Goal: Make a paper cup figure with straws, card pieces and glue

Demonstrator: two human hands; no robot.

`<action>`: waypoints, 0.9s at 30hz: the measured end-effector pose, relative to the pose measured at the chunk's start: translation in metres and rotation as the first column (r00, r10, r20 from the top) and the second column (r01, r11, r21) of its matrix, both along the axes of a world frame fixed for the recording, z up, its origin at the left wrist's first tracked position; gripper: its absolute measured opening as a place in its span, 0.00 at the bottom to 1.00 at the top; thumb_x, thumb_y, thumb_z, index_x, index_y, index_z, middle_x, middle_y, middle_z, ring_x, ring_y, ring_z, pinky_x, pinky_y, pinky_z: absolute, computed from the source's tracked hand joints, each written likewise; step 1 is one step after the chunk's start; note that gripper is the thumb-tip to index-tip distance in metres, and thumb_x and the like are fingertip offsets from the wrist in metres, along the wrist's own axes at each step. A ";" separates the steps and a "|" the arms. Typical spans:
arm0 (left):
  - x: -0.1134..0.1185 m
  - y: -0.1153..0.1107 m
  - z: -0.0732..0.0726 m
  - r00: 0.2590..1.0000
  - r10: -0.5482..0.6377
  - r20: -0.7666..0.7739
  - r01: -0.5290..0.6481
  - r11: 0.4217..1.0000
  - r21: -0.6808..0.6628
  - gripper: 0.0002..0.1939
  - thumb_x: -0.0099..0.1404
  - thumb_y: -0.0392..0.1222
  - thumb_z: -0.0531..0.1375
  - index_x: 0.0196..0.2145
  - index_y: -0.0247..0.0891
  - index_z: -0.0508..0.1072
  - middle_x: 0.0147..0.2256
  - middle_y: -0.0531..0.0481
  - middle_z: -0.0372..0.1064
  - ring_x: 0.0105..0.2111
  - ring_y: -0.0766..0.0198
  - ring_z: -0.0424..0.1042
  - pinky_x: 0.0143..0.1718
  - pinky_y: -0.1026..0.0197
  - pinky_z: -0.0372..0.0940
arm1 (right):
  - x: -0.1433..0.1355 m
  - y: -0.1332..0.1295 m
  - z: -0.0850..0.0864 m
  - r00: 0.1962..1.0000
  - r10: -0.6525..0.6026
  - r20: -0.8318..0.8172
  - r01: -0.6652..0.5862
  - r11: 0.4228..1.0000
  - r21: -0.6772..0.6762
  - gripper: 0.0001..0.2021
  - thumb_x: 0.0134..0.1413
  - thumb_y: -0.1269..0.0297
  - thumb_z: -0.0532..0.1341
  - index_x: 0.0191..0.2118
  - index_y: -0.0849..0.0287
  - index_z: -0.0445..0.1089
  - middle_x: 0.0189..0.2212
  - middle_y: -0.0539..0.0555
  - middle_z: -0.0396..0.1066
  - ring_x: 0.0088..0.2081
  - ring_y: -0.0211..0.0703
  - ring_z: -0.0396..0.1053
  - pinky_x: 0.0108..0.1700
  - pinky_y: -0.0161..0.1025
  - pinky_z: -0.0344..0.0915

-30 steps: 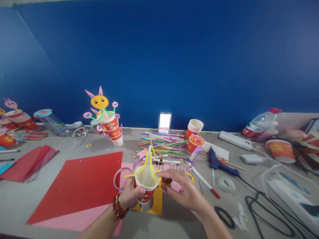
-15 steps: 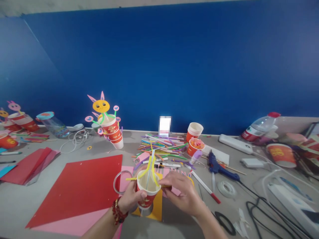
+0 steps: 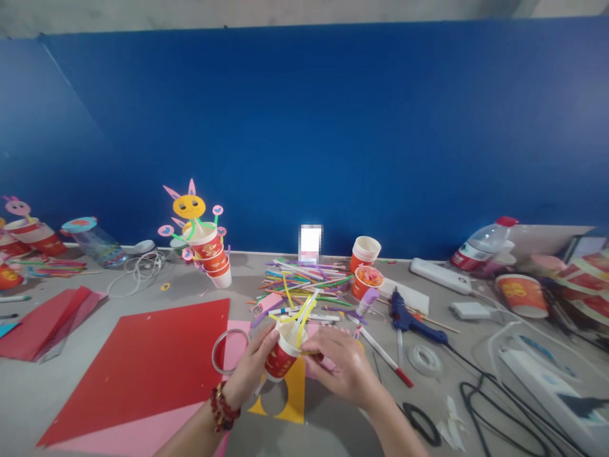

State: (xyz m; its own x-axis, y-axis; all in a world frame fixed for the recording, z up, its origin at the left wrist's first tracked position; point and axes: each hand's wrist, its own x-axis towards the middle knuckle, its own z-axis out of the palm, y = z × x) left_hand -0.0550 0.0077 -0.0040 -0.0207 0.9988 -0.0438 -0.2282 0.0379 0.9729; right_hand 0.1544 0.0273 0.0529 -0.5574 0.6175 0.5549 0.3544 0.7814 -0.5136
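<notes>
My left hand (image 3: 251, 365) is closed around a red paper cup (image 3: 280, 362) with a white rim, held tilted above the table. Out of its mouth stick yellow pipe cleaners (image 3: 309, 307) and a pale straw, leaning to the upper right. At the right side of the rim, the fingertips of my right hand (image 3: 341, 358) are pinched together. A small brownish-yellow thing shows between them, too hidden to name. Beneath the cup lies a yellow sheet (image 3: 295, 397) with a round hole cut out.
Red paper (image 3: 152, 368) covers the left front, beside a tape ring (image 3: 230, 350). Coloured pipe cleaners (image 3: 304, 279) lie behind the cup. A cup figure (image 3: 209, 254) stands back left. To the right are a blue glue gun (image 3: 412, 322), a marker (image 3: 383, 352) and cables.
The cup has tipped, its mouth leaning right and away, and the pipe cleaners and straw now slant right. My right fingers stay by the rim. The whole view has shifted slightly.
</notes>
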 end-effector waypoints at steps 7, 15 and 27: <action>0.006 -0.003 0.009 0.980 0.073 -0.184 -0.043 0.986 0.162 0.17 0.66 0.54 0.59 0.46 0.41 0.74 0.45 0.45 0.75 0.46 0.54 0.72 0.50 0.54 0.67 | 0.001 0.003 0.000 1.000 -0.026 -0.006 0.026 1.000 0.003 0.06 0.60 0.72 0.57 0.38 0.55 0.70 0.27 0.52 0.73 0.29 0.44 0.69 0.34 0.37 0.61; 0.004 -0.010 0.011 0.929 0.229 -0.291 -0.099 0.910 0.402 0.15 0.66 0.44 0.62 0.49 0.41 0.67 0.49 0.42 0.67 0.50 0.51 0.69 0.51 0.52 0.66 | 0.001 0.000 -0.002 0.999 -0.040 0.022 0.040 0.999 -0.024 0.05 0.60 0.72 0.57 0.37 0.55 0.68 0.26 0.51 0.72 0.29 0.43 0.68 0.33 0.36 0.59; 0.005 -0.021 0.044 0.427 0.596 -0.680 0.312 0.608 0.729 0.23 0.64 0.36 0.63 0.56 0.37 0.64 0.58 0.35 0.60 0.60 0.44 0.60 0.59 0.38 0.60 | -0.001 0.000 -0.008 0.997 -0.059 -0.052 0.056 0.997 -0.051 0.07 0.59 0.74 0.58 0.40 0.55 0.68 0.31 0.52 0.76 0.31 0.41 0.71 0.34 0.35 0.61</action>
State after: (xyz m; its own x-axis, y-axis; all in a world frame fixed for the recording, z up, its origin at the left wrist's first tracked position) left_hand -0.0497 -0.0132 0.0398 0.2661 0.6183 0.7395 0.7398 -0.6228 0.2546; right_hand 0.1534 0.0277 0.0447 -0.4907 0.6752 0.5507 0.3688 0.7336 -0.5708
